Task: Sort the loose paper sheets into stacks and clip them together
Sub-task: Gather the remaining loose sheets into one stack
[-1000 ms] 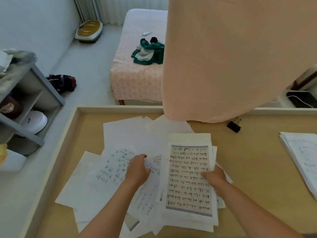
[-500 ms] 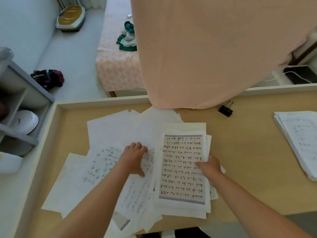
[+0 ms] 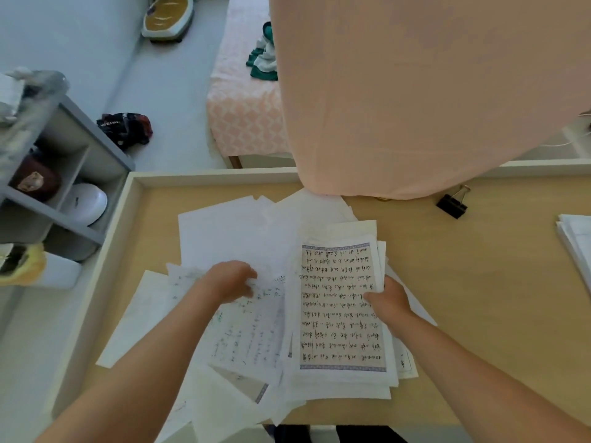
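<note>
On the tan wooden surface point(image 3: 479, 282), loose white handwritten paper sheets point(image 3: 246, 330) lie fanned left of the bordered-page stack point(image 3: 342, 308). Right hand point(image 3: 388, 302) pinches that stack's right edge; left hand point(image 3: 230, 279) grips one loose sheet with curled fingers. Judged thin, limp, slippery: lift by edges.

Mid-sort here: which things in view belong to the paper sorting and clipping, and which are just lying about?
Job: loose sheets; bordered handwritten stack gripped by the right hand; left hand on the loose sheets; binder clip; paper stack at the right edge.
Lying about: hanging peach cloth; green garment on the bed; dark bag; grey shelf.
</note>
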`<state>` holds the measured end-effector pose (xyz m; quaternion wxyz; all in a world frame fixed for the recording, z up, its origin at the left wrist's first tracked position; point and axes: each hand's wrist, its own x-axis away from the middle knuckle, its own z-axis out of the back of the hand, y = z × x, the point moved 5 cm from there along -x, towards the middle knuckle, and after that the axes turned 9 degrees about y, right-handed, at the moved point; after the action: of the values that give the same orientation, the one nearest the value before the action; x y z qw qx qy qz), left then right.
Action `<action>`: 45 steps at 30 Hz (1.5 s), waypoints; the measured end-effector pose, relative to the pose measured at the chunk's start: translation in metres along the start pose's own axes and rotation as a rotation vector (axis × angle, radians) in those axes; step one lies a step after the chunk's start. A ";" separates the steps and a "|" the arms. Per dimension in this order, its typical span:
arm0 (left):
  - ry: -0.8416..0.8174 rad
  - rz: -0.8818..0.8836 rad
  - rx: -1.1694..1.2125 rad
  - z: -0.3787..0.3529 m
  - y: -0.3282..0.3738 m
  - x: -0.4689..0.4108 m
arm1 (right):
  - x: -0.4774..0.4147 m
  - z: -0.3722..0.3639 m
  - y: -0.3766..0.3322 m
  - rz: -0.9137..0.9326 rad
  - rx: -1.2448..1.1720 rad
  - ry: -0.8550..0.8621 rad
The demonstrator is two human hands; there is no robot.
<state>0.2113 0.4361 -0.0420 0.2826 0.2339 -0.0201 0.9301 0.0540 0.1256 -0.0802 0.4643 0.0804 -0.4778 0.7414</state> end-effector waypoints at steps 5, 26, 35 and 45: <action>0.289 0.317 0.371 0.068 -0.055 0.048 | 0.008 -0.008 -0.016 0.042 -0.013 -0.022; 0.271 0.778 1.294 -0.048 0.025 0.076 | 0.060 -0.040 -0.032 -0.003 0.104 -0.274; 0.178 0.465 1.024 -0.060 0.074 0.060 | 0.061 -0.029 -0.019 0.079 -0.001 -0.145; 0.232 0.247 0.327 -0.039 0.058 0.024 | 0.032 0.061 0.013 -0.022 -0.094 0.195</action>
<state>0.1463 0.4064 -0.0607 0.1257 0.1639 0.1349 0.9691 0.0059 0.0959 -0.0381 0.5199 -0.0086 -0.4635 0.7175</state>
